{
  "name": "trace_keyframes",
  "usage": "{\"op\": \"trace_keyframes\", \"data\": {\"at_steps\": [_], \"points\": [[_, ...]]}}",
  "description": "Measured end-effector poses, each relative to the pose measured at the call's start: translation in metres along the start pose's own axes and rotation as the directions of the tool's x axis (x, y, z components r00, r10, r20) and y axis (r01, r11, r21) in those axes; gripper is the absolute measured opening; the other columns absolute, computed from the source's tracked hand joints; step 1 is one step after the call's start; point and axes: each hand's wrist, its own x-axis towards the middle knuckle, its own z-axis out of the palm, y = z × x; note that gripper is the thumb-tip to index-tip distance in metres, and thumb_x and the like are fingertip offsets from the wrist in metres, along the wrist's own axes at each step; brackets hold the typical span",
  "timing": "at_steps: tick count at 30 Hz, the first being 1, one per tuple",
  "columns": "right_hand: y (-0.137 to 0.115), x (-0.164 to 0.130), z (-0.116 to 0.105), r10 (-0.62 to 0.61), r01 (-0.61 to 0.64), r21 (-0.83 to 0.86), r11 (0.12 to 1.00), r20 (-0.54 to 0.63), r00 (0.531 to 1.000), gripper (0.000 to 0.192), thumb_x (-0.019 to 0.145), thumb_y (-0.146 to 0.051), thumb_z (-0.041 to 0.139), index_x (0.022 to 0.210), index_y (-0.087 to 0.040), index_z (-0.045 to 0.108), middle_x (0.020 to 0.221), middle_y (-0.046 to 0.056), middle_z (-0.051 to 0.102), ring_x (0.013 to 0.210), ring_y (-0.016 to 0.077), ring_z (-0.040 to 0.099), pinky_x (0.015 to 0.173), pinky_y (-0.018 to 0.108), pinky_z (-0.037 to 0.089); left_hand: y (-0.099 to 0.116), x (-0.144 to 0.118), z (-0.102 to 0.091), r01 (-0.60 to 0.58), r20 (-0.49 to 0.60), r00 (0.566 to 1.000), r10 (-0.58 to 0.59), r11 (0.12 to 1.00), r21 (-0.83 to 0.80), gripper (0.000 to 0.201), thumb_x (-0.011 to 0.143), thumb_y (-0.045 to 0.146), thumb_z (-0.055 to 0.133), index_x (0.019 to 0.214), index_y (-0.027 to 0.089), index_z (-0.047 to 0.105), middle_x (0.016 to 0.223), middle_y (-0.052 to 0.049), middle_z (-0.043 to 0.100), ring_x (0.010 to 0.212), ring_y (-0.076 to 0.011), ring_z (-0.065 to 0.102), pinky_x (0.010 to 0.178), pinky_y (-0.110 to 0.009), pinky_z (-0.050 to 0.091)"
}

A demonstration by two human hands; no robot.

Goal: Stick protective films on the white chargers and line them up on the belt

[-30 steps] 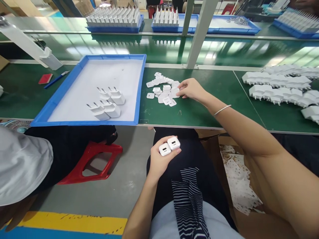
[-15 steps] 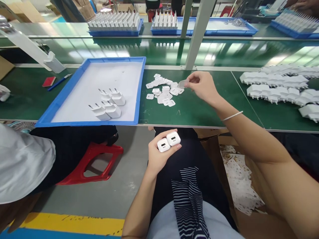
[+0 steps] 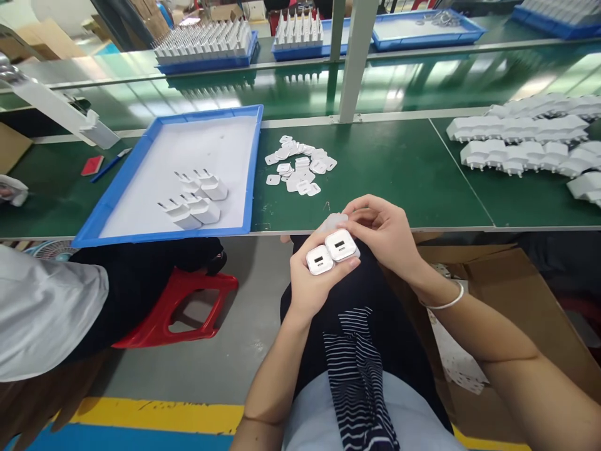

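Since half a second earlier, the right hand (image 3: 382,235) had left the scattered white square stickers (image 3: 298,166) on the green bench mat (image 3: 389,181) and come to the mat's near edge, pinching a translucent film (image 3: 332,220). There the left hand (image 3: 312,285) gripped two white plastic USB chargers (image 3: 332,252) side by side, port faces upward, their bodies' long axes pointing downward into the palm.
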Motion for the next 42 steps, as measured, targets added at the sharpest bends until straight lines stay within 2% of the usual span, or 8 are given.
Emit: {"op": "trace_keyframes", "data": {"at_steps": [7,12,16,18,22,27,34,42], "points": [[0.002,-0.012,-0.01,-0.302,0.244,-0.431,0.869,-0.07,0.951,0.008,0.093,-0.026,0.068,0.085,-0.026,0.065,0.077,0.0,0.075,0.073,0.0203,0.075,0.066,0.031,0.058,-0.003,0.001,0.006,0.006,-0.033,0.999,-0.01,0.995,-0.099,0.038,0.072,0.024,0.09,0.108,0.025,0.079,0.12,-0.004,0.076,0.114,-0.0234,0.07,0.1,-0.034,0.056],[0.008,-0.014,-0.023,-0.531,0.419,-0.481,0.77,-0.118,0.839,0.008,0.093,-0.018,0.068,0.089,-0.024,0.065,0.079,-0.002,0.074,0.066,0.0157,0.074,0.06,0.026,0.058,-0.003,0.001,0.008,-0.164,-0.081,0.982,0.171,0.982,0.09,0.033,0.073,0.02,0.089,0.104,0.023,0.079,0.121,-0.007,0.075,0.12,-0.0247,0.067,0.108,-0.039,0.052],[0.011,-0.02,-0.024,-0.639,0.536,-0.511,0.672,-0.033,0.769,0.016,0.094,-0.011,0.064,0.09,-0.025,0.07,0.086,0.002,0.078,0.072,0.0166,0.073,0.065,0.028,0.06,-0.004,0.0,0.011,-0.205,-0.03,0.977,0.209,0.974,0.094,0.034,0.074,0.018,0.088,0.106,0.023,0.078,0.119,-0.007,0.075,0.115,-0.0233,0.069,0.105,-0.039,0.054],[0.01,-0.023,-0.024,-0.573,0.521,-0.381,0.764,-0.03,0.819,0.015,0.092,-0.011,0.066,0.089,-0.025,0.072,0.089,0.002,0.079,0.08,0.0178,0.075,0.07,0.03,0.062,-0.005,0.0,0.012,-0.208,-0.007,0.978,0.209,0.975,0.078,0.034,0.075,0.018,0.088,0.107,0.024,0.078,0.119,-0.007,0.075,0.114,-0.023,0.07,0.104,-0.039,0.056],[0.008,-0.028,-0.029,-0.282,0.279,0.053,0.959,0.067,0.957,0.008,0.087,-0.015,0.076,0.09,-0.022,0.076,0.103,0.005,0.079,0.095,0.0193,0.077,0.084,0.032,0.066,-0.004,-0.001,0.012,-0.264,0.009,0.964,0.265,0.953,0.149,0.031,0.075,0.017,0.087,0.104,0.023,0.078,0.118,-0.008,0.075,0.116,-0.024,0.07,0.105,-0.041,0.056],[0.009,-0.031,-0.032,-0.153,0.123,0.212,0.969,0.131,0.98,0.01,0.082,-0.016,0.084,0.087,-0.022,0.079,0.11,0.004,0.081,0.103,0.0176,0.077,0.093,0.028,0.063,-0.002,-0.002,0.012,-0.362,0.004,0.927,0.376,0.889,0.282,0.03,0.077,0.016,0.086,0.105,0.022,0.077,0.116,-0.008,0.076,0.113,-0.0221,0.072,0.102,-0.04,0.059],[0.011,-0.029,-0.035,0.065,-0.152,0.393,0.907,0.225,0.972,0.015,0.074,-0.014,0.09,0.081,-0.023,0.08,0.104,0.002,0.082,0.104,0.0172,0.076,0.096,0.029,0.06,-0.005,-0.003,0.008,-0.557,0.126,0.804,0.581,0.662,0.502,0.032,0.083,0.015,0.08,0.113,0.02,0.072,0.117,-0.009,0.076,0.11,-0.0225,0.073,0.098,-0.04,0.062],[0.01,-0.035,-0.03,0.122,-0.171,0.36,0.917,0.154,0.98,0.032,0.07,-0.018,0.094,0.098,-0.027,0.083,0.104,0.001,0.081,0.1,0.0164,0.075,0.097,0.029,0.061,-0.012,-0.008,0.005,-0.611,0.164,0.722,0.672,0.508,0.607,0.037,0.085,0.012,0.076,0.12,0.017,0.068,0.124,-0.012,0.073,0.112,-0.024,0.073,0.097,-0.04,0.063]]}}
